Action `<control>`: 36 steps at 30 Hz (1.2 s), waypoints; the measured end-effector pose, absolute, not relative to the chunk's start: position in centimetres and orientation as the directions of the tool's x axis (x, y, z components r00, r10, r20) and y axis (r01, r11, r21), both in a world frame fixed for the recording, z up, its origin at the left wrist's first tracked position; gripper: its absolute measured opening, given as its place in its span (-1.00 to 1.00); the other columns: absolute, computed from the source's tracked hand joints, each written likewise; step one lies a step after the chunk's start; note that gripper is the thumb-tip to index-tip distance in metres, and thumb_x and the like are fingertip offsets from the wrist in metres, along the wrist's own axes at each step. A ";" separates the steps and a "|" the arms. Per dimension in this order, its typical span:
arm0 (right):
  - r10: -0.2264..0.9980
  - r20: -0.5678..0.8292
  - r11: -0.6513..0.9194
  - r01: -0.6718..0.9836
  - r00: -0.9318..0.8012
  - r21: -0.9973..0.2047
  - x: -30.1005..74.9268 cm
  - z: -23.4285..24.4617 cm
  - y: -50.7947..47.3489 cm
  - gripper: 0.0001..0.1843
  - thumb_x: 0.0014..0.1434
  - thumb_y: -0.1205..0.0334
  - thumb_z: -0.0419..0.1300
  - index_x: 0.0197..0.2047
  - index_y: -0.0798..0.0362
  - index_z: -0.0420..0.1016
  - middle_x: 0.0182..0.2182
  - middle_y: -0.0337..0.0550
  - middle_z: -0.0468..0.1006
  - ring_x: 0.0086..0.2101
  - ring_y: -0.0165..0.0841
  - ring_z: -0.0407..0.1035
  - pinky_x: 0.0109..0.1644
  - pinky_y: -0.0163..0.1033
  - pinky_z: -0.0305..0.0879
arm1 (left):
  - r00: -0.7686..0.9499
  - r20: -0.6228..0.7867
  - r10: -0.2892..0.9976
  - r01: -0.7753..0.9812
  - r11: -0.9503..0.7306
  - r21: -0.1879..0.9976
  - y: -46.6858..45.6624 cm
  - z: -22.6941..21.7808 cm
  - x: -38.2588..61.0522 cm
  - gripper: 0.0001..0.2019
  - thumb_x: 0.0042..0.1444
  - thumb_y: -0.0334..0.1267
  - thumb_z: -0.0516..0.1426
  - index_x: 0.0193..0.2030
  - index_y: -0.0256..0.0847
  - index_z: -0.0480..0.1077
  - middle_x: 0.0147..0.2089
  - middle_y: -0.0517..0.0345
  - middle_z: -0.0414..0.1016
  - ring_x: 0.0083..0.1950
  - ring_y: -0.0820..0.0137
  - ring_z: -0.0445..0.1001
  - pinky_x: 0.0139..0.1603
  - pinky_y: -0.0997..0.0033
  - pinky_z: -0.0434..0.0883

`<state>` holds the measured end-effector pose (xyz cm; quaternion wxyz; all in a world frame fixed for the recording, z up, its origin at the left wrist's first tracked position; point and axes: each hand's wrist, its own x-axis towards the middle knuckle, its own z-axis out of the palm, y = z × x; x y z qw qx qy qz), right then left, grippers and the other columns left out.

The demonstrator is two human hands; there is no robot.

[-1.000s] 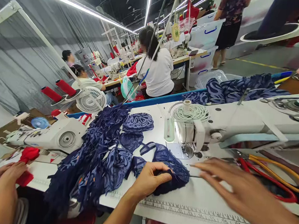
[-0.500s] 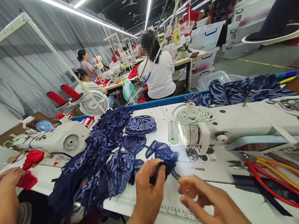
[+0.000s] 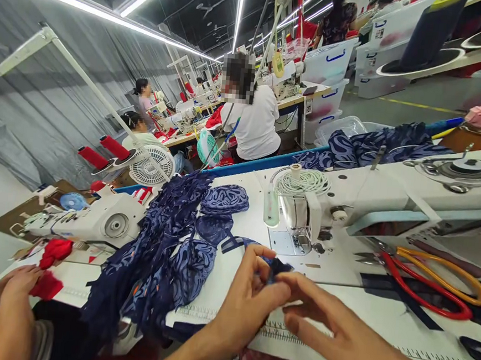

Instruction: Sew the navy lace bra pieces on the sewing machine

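Before the sewing machine [image 3: 295, 209], crumpled navy fabric [image 3: 280, 266] is pinched by the fingers of the left hand [image 3: 245, 299]. Whether the right hand [image 3: 325, 322], its fingertips just beside, also grips it, I cannot tell; red-handled scissors [image 3: 461, 314] lie farther right.

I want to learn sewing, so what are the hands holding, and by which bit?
The left hand pinches navy fabric by a bunched bit, between thumb and fingers. Whether the right hand grips too, I can't tell.
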<state>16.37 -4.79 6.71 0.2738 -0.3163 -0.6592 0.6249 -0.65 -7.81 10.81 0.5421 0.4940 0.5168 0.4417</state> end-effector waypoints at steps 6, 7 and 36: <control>0.859 -0.020 -0.007 0.029 -0.512 -1.000 13.5 6.0 -6.1 -0.38 0.24 -0.07 0.17 0.29 0.00 0.28 0.00 -0.04 0.52 -0.10 -0.19 0.43 0.15 -0.03 0.37 | -0.056 0.003 0.998 -0.137 -0.011 0.991 -8.7 8.9 2.0 -0.49 0.26 0.24 0.05 0.07 -0.16 0.24 -0.16 0.15 0.17 -0.13 0.37 0.21 -0.05 0.39 0.28; 0.860 0.002 0.025 0.039 -0.510 -0.999 13.5 5.6 -5.9 -0.43 0.26 -0.09 0.14 0.25 0.01 0.35 -0.05 -0.05 0.55 -0.13 -0.19 0.42 0.15 -0.02 0.35 | -0.061 0.004 0.998 -0.103 -0.010 0.995 -8.8 8.8 2.0 -0.51 0.28 0.22 0.04 0.06 -0.16 0.24 -0.15 0.14 0.18 -0.13 0.37 0.21 -0.04 0.39 0.28; 0.820 -0.034 0.182 0.317 -0.571 -0.931 20.9 6.2 -1.7 -0.49 0.18 -0.33 0.10 -0.34 -0.05 0.53 -0.31 -0.17 0.60 -0.25 -0.18 0.47 -0.14 -0.17 0.44 | 0.315 -0.473 0.823 0.046 0.484 0.874 -6.8 8.8 -1.4 -0.45 -0.21 0.08 0.42 -0.18 -0.31 0.53 -0.28 0.13 0.48 -0.31 0.42 0.37 -0.20 0.43 0.31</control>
